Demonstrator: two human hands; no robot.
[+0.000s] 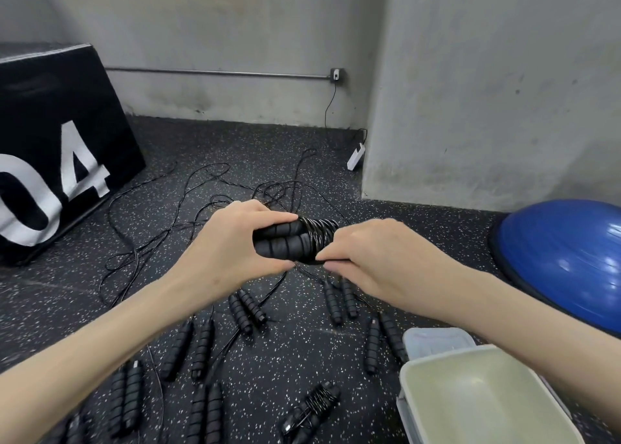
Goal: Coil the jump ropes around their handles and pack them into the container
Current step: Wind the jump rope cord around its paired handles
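Observation:
My left hand [235,242] grips a pair of black foam jump rope handles [285,242] held side by side above the floor. Thin black rope is coiled around their right end [319,233]. My right hand [369,258] pinches the rope at that coiled end. Several more pairs of black handles [247,309] lie on the speckled floor below, their ropes [201,215] tangled behind. One coiled bundle [312,410] lies near the pale green container [416,386], which stands open at the lower right with nothing visible inside.
A clear lid [437,341] lies behind the container. A blue half-ball trainer [564,255] sits at the right. A black box marked 04 [57,161] stands at the left. Grey walls and a pillar [487,90] close off the back.

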